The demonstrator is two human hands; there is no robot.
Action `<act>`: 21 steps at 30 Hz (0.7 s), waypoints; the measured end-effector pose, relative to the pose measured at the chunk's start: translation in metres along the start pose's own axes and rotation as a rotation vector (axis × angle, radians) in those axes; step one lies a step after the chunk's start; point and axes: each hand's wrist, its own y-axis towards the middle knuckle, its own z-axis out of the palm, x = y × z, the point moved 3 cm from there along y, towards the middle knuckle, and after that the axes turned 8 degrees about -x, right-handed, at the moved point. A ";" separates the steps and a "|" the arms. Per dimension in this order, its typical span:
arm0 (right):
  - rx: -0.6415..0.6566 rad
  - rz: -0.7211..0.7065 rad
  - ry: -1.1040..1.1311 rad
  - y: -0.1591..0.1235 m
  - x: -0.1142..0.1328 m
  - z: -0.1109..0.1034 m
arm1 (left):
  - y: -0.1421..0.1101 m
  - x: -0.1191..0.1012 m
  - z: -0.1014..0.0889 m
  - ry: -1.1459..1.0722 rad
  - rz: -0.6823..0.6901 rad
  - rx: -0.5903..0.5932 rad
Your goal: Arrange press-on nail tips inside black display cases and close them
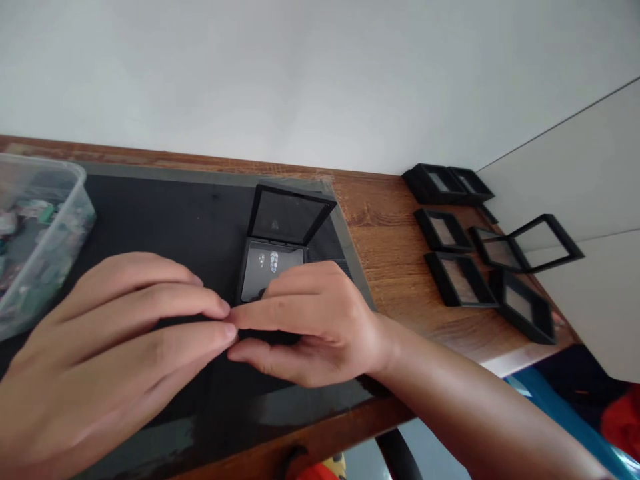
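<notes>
My left hand (120,347) and my right hand (310,327) meet at their fingertips, just in front of a small black case. The fingers of my left hand are closed together, thumb hidden. Thumb and forefinger of my right hand come together at the same spot in a pinch. Whatever is between the fingertips, if anything, is hidden or too small to make out. Behind my right hand, the black case (245,273) lies with its clear-windowed lid (290,215) raised. Clear sparkling stones (274,261) rest on its grey inside; my right hand covers its near right part.
A clear plastic tub (75,193) of mixed small items stands at the left. Several black framed cases (463,280) lie on the wooden tabletop (380,233) at the right, one with its lid up. A dark mat (165,213) lies underneath my hands. A white wall rises behind.
</notes>
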 end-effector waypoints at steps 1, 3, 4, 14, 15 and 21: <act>0.003 0.005 -0.001 0.000 0.000 0.000 | 0.002 -0.001 0.001 0.001 0.001 0.007; -0.008 0.018 0.016 0.000 -0.001 0.001 | 0.005 -0.002 0.002 0.021 -0.001 0.004; -0.018 0.027 0.037 0.000 -0.002 0.001 | 0.006 -0.003 0.002 0.029 0.003 0.006; 0.007 0.128 0.249 0.002 -0.005 0.003 | 0.011 -0.012 0.002 0.035 -0.068 0.044; 0.017 0.150 0.282 0.002 -0.005 0.003 | 0.011 -0.012 0.002 0.037 -0.076 0.039; 0.102 0.244 0.371 0.007 -0.004 -0.007 | 0.008 -0.009 0.002 0.016 -0.096 0.007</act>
